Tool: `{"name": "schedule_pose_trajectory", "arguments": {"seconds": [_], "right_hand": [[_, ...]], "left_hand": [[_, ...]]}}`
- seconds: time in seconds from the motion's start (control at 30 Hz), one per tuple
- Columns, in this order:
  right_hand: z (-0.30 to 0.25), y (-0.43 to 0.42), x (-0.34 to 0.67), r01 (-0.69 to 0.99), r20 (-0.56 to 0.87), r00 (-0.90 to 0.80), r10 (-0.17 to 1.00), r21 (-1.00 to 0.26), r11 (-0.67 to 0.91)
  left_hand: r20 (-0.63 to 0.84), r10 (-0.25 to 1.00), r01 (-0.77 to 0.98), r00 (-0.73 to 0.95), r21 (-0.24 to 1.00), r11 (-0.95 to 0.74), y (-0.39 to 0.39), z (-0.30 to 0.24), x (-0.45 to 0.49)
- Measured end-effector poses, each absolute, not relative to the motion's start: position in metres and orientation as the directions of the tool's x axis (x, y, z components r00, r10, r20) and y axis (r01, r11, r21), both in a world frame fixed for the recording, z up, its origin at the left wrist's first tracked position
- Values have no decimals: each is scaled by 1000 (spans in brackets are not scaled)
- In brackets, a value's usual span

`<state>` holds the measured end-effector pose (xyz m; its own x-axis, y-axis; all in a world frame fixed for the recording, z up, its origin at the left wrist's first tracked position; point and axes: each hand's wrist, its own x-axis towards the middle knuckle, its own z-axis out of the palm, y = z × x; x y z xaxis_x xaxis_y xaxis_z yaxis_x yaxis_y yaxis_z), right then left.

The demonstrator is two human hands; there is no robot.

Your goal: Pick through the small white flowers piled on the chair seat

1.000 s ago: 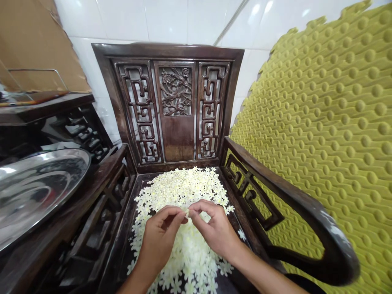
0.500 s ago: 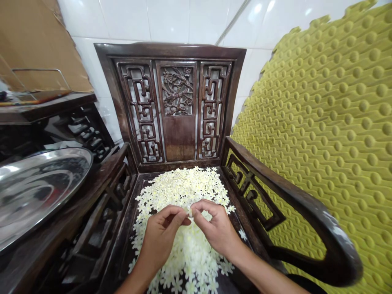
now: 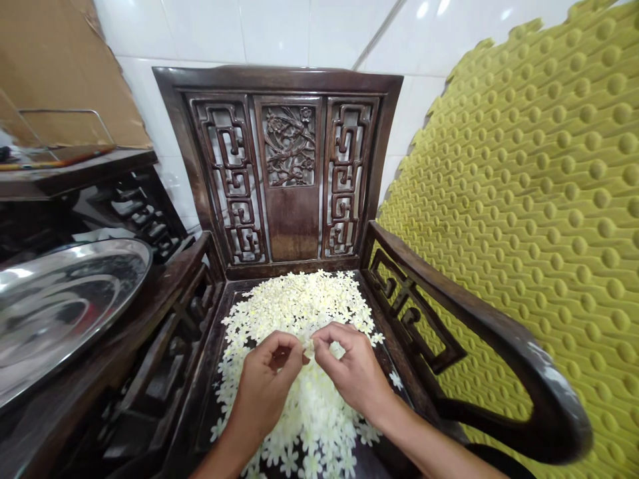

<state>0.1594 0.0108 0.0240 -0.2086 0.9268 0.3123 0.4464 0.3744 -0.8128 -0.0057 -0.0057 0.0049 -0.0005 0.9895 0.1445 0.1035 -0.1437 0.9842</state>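
Note:
Many small pale white-yellow flowers (image 3: 304, 299) with narrow petals are heaped over the seat of a dark carved wooden chair (image 3: 292, 229). Above the middle of the heap, my left hand (image 3: 272, 372) is closed in a pinch, thumb against index finger. Close to its right, my right hand (image 3: 349, 366) makes a similar pinch, the fingertips of both a small gap apart. Something pale and tiny sits at the fingertips, but it blends with the blossoms behind and I cannot make it out. Below the hands the flowers look blurred.
A round shiny metal tray (image 3: 74, 299) rests beyond the left armrest (image 3: 164, 332). At right, a yellow bumpy foam mat (image 3: 529, 199) leans beside the curved right armrest (image 3: 499, 339). Cardboard (image 3: 64, 73) stands at back left before a white tiled wall (image 3: 279, 33).
Both hands stay over the flowers in nearly the same place. The left fingertips have shifted slightly, leaving a little more gap toward the right ones.

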Motion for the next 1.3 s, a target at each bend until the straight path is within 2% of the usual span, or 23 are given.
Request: {"name": "schedule_pose_trajectory", "arguments": {"seconds": [0.17,0.37,0.53,0.67,0.83,0.97,1.17,1.3], "right_hand": [[20,20,165,420,294,-106,950,-853,310],[19,19,165,418,331,-139,933,-834,359],[18,19,165,427,297,-152,943,-840,334],[21,16,163,433,312,-148,938,-832,345],[20,9,158,410,356,-243,902,-806,428],[15,9,159,384,355,-262,897,-815,434],[15,11,161,367,348,-251,903,-830,421],[12,12,160,476,347,-286,893,-758,446]], "left_hand": [[151,987,102,-59,984,-144,-4,7,-9],[156,980,109,-123,984,-143,-3,7,-13],[174,973,121,-155,980,-156,-1,4,-16],[212,967,141,-143,971,-192,-2,5,-15],[263,962,164,-68,954,-249,-6,7,-10],[219,976,157,-3,964,-216,-7,7,-8],[188,982,138,5,973,-187,-7,6,-8],[202,978,127,-61,973,-193,-6,3,-10]]}}
